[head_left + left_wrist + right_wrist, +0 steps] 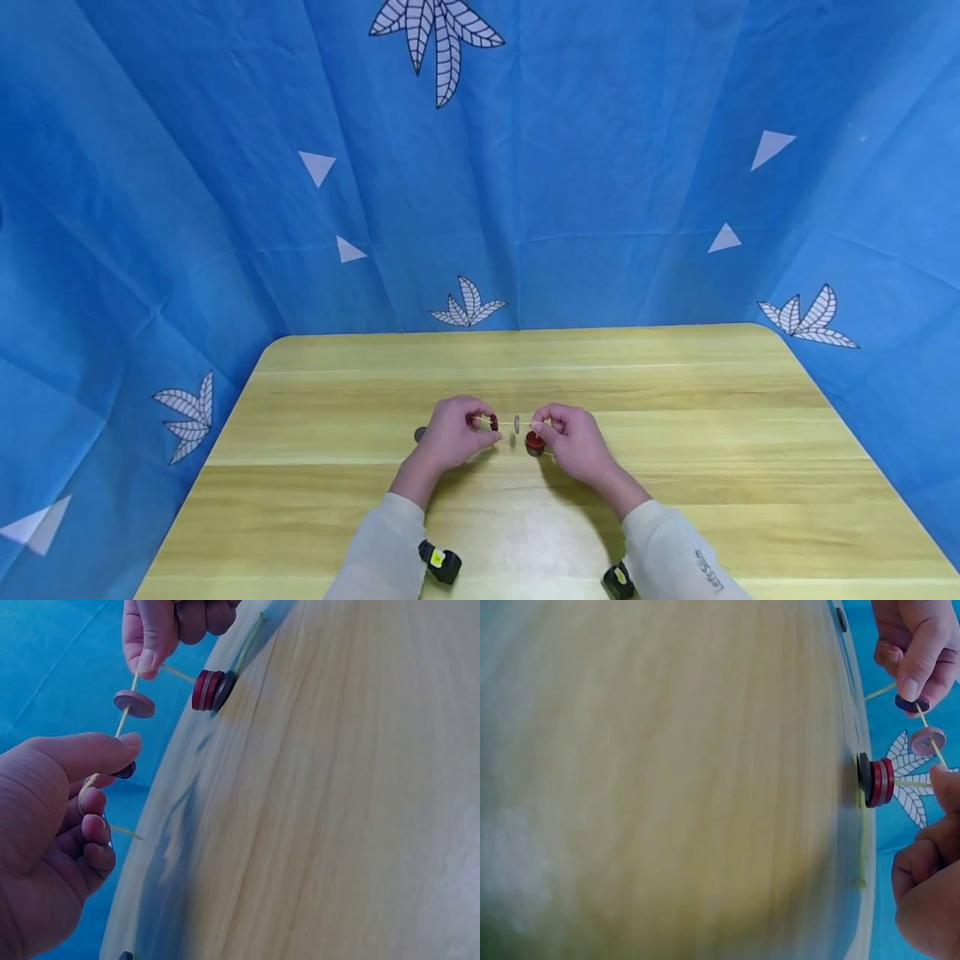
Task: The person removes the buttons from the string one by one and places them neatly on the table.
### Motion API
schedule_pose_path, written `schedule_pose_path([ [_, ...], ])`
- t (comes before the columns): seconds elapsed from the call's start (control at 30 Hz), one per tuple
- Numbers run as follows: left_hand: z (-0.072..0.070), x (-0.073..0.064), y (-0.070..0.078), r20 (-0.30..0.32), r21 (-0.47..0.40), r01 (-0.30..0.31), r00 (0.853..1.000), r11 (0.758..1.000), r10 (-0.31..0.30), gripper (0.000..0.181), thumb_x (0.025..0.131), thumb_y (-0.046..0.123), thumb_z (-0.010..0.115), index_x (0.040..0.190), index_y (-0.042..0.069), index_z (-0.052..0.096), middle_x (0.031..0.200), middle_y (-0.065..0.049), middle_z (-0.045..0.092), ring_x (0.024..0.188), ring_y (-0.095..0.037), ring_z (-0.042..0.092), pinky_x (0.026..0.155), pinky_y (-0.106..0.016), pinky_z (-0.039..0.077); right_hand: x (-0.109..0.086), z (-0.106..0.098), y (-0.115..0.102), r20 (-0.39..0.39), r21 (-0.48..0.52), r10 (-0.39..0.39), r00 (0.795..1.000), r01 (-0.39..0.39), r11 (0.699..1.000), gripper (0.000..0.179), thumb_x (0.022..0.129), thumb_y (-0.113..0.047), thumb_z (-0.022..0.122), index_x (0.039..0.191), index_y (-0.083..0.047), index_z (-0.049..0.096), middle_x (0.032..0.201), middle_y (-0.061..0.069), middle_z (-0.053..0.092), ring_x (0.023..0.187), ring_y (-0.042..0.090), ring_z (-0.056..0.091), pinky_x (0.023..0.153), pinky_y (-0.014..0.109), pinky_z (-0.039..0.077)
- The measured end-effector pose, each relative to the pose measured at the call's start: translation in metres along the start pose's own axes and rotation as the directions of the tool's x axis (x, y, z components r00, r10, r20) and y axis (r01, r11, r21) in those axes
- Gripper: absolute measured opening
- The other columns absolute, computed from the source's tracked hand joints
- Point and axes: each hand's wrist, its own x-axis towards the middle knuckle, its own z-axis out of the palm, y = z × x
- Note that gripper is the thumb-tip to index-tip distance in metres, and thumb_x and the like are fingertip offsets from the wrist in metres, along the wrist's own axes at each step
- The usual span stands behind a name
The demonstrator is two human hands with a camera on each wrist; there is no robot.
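My left hand (448,435) pinches a dark red button (912,703) between thumb and forefinger, and a yellow string (122,722) passes through there. The string's tail pokes out below its curled fingers in the left wrist view. On the taut stretch between the hands hangs a pinkish button (135,703), tilted edge-on in the head view. My right hand (576,442) pinches the same string between thumb and fingertip. Just beneath its fingertips is a stack of red and dark buttons (208,690), with the string running up from it to the right hand.
A dark round button (420,433) lies on the wooden table (300,500) left of the left hand, partly hidden by it. A blue curtain (600,167) with leaf prints stands behind the table. Black wrist cameras (442,563) sit at both sleeves.
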Motion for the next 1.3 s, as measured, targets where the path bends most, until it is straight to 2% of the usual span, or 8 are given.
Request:
schedule_pose_path([
  [0.3, -0.004, -0.001, -0.005, -0.032, 0.029, 0.031, 0.999, 0.999, -0.03, 0.028, 0.081, 0.018, 0.085, 0.105, 0.008, 0.075, 0.076, 0.003, 0.057, 0.068, -0.014, 0.053, 0.061, -0.031, 0.047, 0.001, 0.0, 0.002, -0.001, 0.003, 0.001, 1.0, -0.001, 1.0, 0.009, 0.096, -0.004, 0.066, 0.089, -0.007, 0.071, 0.05, -0.004, 0.039, 0.043, 0.008, 0.035, 0.044, 0.022, 0.027],
  [0.8, -0.012, -0.005, -0.015, -0.057, -0.004, 0.061, 0.996, 0.998, -0.062, 0.026, 0.081, 0.014, 0.085, 0.103, 0.008, 0.074, 0.077, 0.001, 0.057, 0.069, -0.016, 0.053, 0.063, -0.031, 0.048, 0.001, 0.0, 0.0, -0.004, -0.018, -0.002, 1.0, 0.002, 1.0, 0.008, 0.095, -0.003, 0.066, 0.089, -0.005, 0.071, 0.05, -0.004, 0.038, 0.043, 0.009, 0.035, 0.045, 0.023, 0.027],
  [1.3, -0.019, -0.006, -0.026, -0.089, -0.017, 0.038, 0.995, 0.999, -0.039, 0.024, 0.079, 0.01, 0.085, 0.1, 0.005, 0.073, 0.074, 0.001, 0.057, 0.068, -0.016, 0.052, 0.064, -0.031, 0.048, 0.001, 0.001, 0.002, -0.013, -0.015, 0.002, 1.0, -0.003, 1.0, 0.009, 0.094, -0.003, 0.067, 0.087, -0.007, 0.071, 0.05, -0.004, 0.038, 0.044, 0.008, 0.034, 0.046, 0.024, 0.028],
])
